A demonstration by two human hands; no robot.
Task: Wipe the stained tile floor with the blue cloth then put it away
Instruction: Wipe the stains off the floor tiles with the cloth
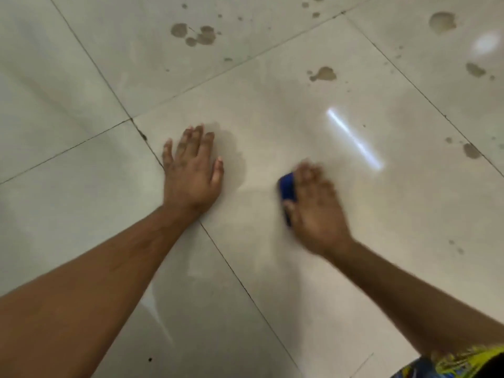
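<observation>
The glossy cream tile floor (272,126) fills the view. My right hand (316,211) presses down on the blue cloth (287,190), which shows only as a small blue patch at the hand's left edge; the hand is motion-blurred. My left hand (192,173) lies flat on the tile with fingers spread, to the left of the cloth and apart from it. Brown stains (196,35) mark the tiles further away, with one blotch (324,74) beyond the right hand and others (471,150) at the right.
Dark grout lines (231,271) cross the floor diagonally between the tiles. A bright streak of reflected light (354,140) lies right of the hands. Yellow and blue patterned clothing (463,362) shows at the bottom right corner.
</observation>
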